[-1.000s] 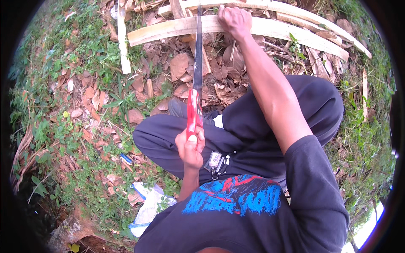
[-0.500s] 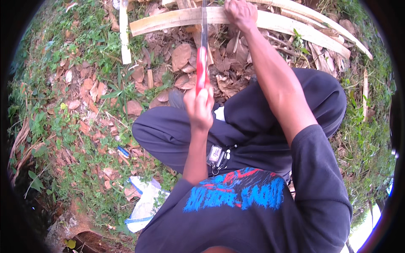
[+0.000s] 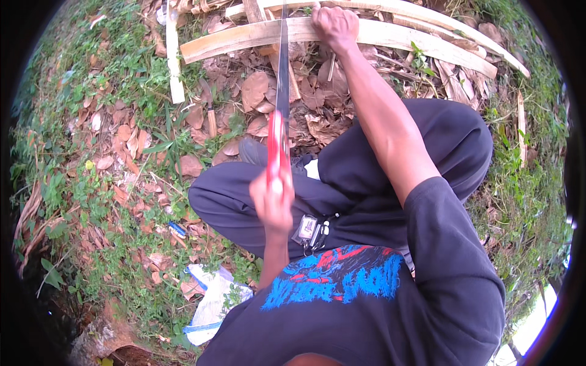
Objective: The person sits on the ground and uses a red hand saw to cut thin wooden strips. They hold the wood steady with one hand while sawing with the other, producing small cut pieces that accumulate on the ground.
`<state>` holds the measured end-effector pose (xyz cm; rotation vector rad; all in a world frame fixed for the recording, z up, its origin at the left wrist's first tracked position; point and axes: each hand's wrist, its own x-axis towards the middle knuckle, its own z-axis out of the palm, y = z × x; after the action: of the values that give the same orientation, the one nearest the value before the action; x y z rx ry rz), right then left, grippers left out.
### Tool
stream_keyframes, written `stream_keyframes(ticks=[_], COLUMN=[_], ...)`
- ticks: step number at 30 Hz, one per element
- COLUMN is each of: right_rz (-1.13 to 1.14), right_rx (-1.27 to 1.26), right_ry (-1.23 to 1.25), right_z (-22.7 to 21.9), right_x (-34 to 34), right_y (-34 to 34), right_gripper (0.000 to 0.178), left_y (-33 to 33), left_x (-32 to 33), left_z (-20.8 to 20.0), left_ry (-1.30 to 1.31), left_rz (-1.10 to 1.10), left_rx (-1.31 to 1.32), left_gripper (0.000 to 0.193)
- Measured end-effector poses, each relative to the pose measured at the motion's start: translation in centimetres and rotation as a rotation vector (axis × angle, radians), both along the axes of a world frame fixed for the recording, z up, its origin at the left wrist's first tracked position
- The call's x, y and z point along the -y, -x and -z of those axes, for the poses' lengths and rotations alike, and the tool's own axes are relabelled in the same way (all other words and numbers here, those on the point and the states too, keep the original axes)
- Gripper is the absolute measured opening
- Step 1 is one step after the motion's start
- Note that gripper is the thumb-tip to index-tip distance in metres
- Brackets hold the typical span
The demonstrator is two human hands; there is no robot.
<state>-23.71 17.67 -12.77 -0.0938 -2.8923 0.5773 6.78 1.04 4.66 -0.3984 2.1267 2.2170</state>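
Note:
My left hand [image 3: 273,198] is wrapped round the red and white handle of a handsaw [image 3: 283,85]. Its long dark blade points away from me and crosses a pale wooden plank [image 3: 238,39]. To the right of the blade, my right hand [image 3: 336,27] grips the plank with its fingers curled over the top. Beneath the plank, close to the blade, lie narrower wood pieces [image 3: 292,82]. How deep the blade sits in the wood cannot be made out, and its far end runs out of the picture.
Another long pale strip [image 3: 427,13] lies beyond the plank, and a short upright strip [image 3: 174,67] at left. A wooden-handled knife [image 3: 212,122] rests on dry leaves. A small blue object [image 3: 177,230] and a white sack [image 3: 213,305] lie left of my crossed legs.
My left hand has drawn the saw back toward my body. My right hand keeps its grip on the plank. The whole view has shifted slightly.

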Motion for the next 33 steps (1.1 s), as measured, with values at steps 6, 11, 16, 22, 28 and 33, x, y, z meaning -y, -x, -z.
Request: stream_keyframes(ticks=[6, 11, 16, 22, 28, 33], right_rz=[-0.003, -0.011, -0.007, -0.032, -0.211, -0.382], right_rx=[-0.026, -0.012, -0.126, -0.089, 0.146, -0.053], right_ry=[0.024, 0.043, 0.023, -0.070, -0.079, -0.186], right_z=[-0.7, -1.9, 0.0, 0.7, -2.9, -2.2], right_x=[0.0, 0.0, -0.3, -0.3, -1.2, -3.0], right_y=[-0.4, -0.1, -0.3, 0.2, -0.9, -2.8], right_gripper=[0.052, 0.056, 0.057, 0.051, 0.056, 0.058], left_y=[1.8, 1.2, 2.1, -10.2, -11.0, -5.6], left_x=[-1.2, -0.9, -2.7, 4.2, 11.5, 15.5], left_z=[1.7, -0.4, 0.2, -9.2, -8.8, -3.6], left_ry=[-0.024, 0.056, -0.026, -0.197, -0.086, -0.113], left_rz=[-0.074, -0.036, -0.096, -0.104, -0.298, -0.467], left_rx=[0.042, -0.028, 0.043, 0.047, -0.448, -0.615], left_gripper=[0.025, 0.032, 0.025, 0.037, 0.031, 0.032])
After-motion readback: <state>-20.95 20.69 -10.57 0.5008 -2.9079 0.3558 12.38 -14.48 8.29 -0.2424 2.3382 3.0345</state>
